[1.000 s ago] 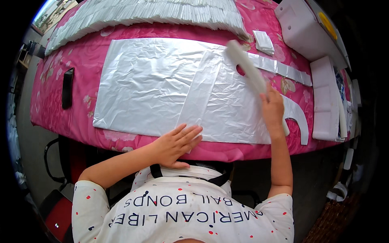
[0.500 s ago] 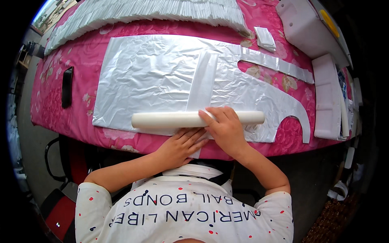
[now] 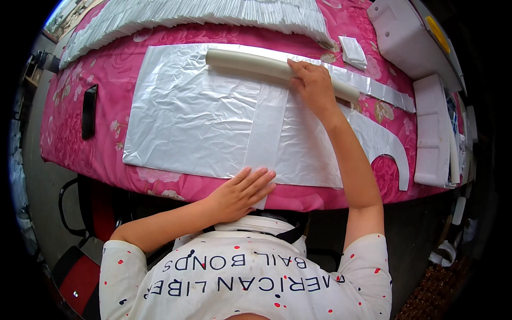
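Observation:
A thin white plastic apron (image 3: 197,122) lies spread on the table, its body to the left and its curved cut-out end to the right. Across its middle runs a flat white plastic strip (image 3: 265,122), which reaches the near table edge. My left hand (image 3: 242,192) rests flat there, fingers stretched out over the strip and the apron's near edge. Along the apron's far side lies a long off-white tube (image 3: 245,63), slightly slanted. My right hand (image 3: 313,85) grips it from above, right of its middle, with the arm reaching over the apron.
A long row of folded white plastic packets (image 3: 202,15) lines the far side of the pink flowered cloth (image 3: 64,122). One small folded packet (image 3: 352,52) sits apart. White foam boxes (image 3: 429,128) stand at right. A black phone (image 3: 89,112) lies at left.
My right hand has moved the tube from the near side of the apron to its far side. The plastic beneath looks flatter. My left hand stays at the near edge.

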`<state>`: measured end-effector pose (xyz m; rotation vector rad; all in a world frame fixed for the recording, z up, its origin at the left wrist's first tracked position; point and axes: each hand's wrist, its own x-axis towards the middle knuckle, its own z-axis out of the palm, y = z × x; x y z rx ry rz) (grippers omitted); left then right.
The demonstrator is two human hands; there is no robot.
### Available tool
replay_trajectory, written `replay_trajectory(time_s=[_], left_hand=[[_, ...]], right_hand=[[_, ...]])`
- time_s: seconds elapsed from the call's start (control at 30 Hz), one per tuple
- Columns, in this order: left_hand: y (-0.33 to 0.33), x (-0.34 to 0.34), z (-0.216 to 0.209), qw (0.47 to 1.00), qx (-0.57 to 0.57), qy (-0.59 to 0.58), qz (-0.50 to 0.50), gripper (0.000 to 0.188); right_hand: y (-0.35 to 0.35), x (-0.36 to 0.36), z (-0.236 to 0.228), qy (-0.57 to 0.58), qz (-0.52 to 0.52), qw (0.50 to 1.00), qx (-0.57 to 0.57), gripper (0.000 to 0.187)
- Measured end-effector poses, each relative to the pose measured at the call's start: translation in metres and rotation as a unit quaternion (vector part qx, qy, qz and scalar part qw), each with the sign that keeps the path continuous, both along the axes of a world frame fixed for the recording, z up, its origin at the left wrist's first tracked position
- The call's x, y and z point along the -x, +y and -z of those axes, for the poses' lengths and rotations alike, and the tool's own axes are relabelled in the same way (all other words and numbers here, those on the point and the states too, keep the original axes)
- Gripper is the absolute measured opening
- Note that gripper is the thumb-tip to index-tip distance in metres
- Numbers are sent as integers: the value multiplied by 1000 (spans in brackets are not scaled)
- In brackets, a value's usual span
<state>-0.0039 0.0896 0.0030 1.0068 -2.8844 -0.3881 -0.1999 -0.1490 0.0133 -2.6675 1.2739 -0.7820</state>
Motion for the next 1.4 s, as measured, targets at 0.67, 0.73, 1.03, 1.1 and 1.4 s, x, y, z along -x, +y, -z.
replay_trajectory(time_s=[0.67,0.73,1.03,1.1,1.4], left_hand=[[-20,-39,-4,921,-13,383,66,26],[-24,-38,-12,914,-9,402,49,31],[-45,-23,0,983,32,170,-54,59],[-47,-20,0,981,23,181,-69,58],[-61,-11,-8,909,-162,319,-215,55]], right_hand=[[159,-6,-11,-2,-169,976,-136,39],[162,-7,-5,-16,-151,982,-109,36],[169,-1,6,-25,-112,992,-57,32],[170,3,6,-27,-104,992,-63,32],[147,8,2,-139,-65,974,-166,13]])
